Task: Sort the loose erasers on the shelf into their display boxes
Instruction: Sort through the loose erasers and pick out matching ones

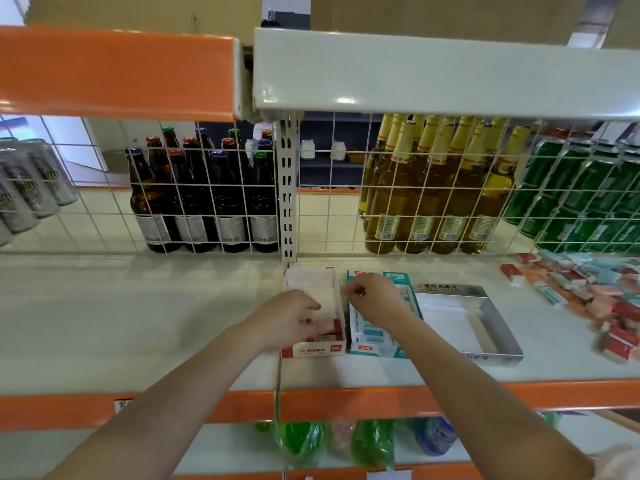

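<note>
- While your left hand (294,317) presses red erasers (329,332) into the red display box (313,351), fingers curled on them, seat them flush.
- Right hand (372,296): pinched together above the teal display box (381,349); contents indiscernible.

A shop: orange-edged retail shelf (381,398) with wire grid, stocked beer bottles (429,188) and cans (571,192).

"지우개" on the silver display box (498,327) flap — other labels too blurred.
</note>
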